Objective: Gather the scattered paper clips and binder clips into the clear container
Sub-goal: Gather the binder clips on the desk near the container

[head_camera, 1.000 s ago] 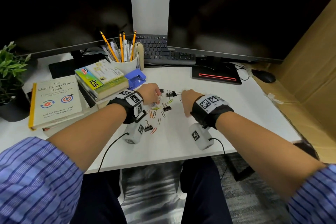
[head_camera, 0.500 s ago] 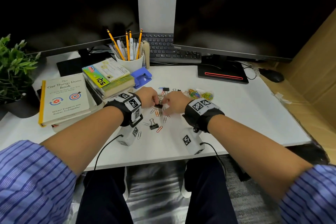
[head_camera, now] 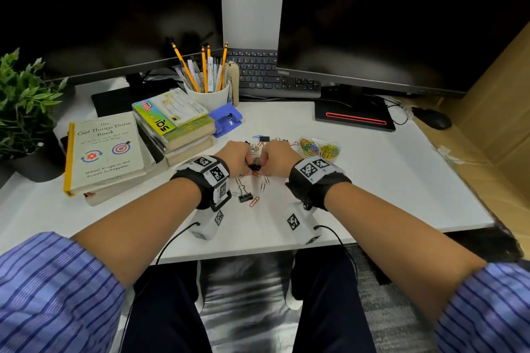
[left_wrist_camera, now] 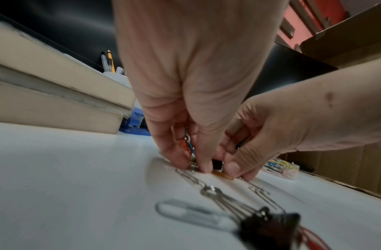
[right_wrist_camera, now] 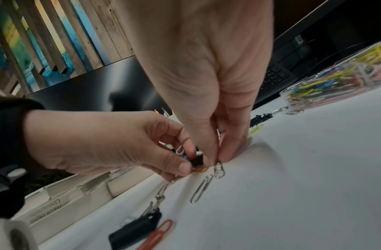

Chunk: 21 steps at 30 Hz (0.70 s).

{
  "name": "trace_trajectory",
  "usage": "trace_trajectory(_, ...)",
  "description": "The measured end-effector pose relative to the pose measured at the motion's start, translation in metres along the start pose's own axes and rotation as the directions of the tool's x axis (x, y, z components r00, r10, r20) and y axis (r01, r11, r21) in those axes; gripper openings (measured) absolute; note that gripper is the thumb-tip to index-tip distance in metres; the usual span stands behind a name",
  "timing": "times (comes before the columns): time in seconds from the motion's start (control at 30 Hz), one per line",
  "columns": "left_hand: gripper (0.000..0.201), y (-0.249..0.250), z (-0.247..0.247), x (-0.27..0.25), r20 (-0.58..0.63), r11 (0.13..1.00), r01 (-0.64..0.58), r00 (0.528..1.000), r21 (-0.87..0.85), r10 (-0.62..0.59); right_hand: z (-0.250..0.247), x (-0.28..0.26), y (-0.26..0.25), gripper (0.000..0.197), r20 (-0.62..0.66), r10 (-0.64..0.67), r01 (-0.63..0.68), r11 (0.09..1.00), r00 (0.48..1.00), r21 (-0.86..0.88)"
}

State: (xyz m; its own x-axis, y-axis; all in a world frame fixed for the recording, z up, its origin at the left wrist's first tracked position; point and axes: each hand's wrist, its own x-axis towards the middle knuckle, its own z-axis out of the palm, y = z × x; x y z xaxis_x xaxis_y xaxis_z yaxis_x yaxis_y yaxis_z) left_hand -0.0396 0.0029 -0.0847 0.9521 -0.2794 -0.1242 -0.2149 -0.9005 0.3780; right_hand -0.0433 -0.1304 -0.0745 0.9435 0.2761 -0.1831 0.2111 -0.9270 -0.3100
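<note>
White desk point(head_camera: 372, 180), stacked books point(head_camera: 106, 152) at left, white pencil cup point(head_camera: 208, 97), blue hole punch point(head_camera: 226, 119), potted plant point(head_camera: 25, 112), clear container point(head_camera: 321, 147) of coloured clips, scattered paper clips point(head_camera: 253, 200), black binder clip point(head_camera: 245, 197), mouse point(head_camera: 433, 119)

The yellow-spined book point(head_camera: 106, 149) at the left has the title "The Get Things Done Book" and below the names "Mikael Krogerus and Roman Tschäppeler". On the stack of books point(head_camera: 175, 123) beside it, a yellow label reads "iOS", turned around. The right monitor point(head_camera: 372, 23) has a small logo, too small to read.
</note>
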Motion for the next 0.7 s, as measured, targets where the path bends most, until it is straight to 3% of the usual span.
trace_trajectory(0.2, 0.019, 0.003, 0.008, 0.003, -0.055, 1.0, 0.017, 0.998, -0.009, -0.017, 0.002, 0.0, 0.008, 0.024, -0.063, 0.069, -0.071, 0.997, 0.996, -0.035)
trace_trajectory(0.37, 0.02, 0.01, 0.007, 0.01, -0.054, 0.999, 0.032, 0.998, -0.015, -0.032, 0.002, -0.01, 0.021, 0.025, -0.04, 0.089, -0.091, 0.995, 0.995, -0.032)
trace_trajectory(0.5, 0.021, 0.035, -0.007, 0.02, -0.139, 0.99, -0.014, 0.99, -0.139, -0.006, -0.008, -0.014, 0.036, 0.019, -0.102, 0.095, -0.077, 0.983, 0.99, 0.165)
trace_trajectory(0.6, 0.021, 0.062, -0.019, 0.034, -0.163, 0.963, -0.059, 0.987, -0.262, 0.017, -0.034, -0.011, 0.059, 0.017, -0.266, 0.235, -0.112, 0.906, 0.935, 0.407)
trace_trajectory(0.7, 0.017, 0.085, -0.019, 0.051, -0.137, 0.95, -0.08, 0.99, -0.303, 0.04, -0.052, -0.005, 0.088, 0.019, -0.324, 0.308, -0.181, 0.912, 0.895, 0.367)
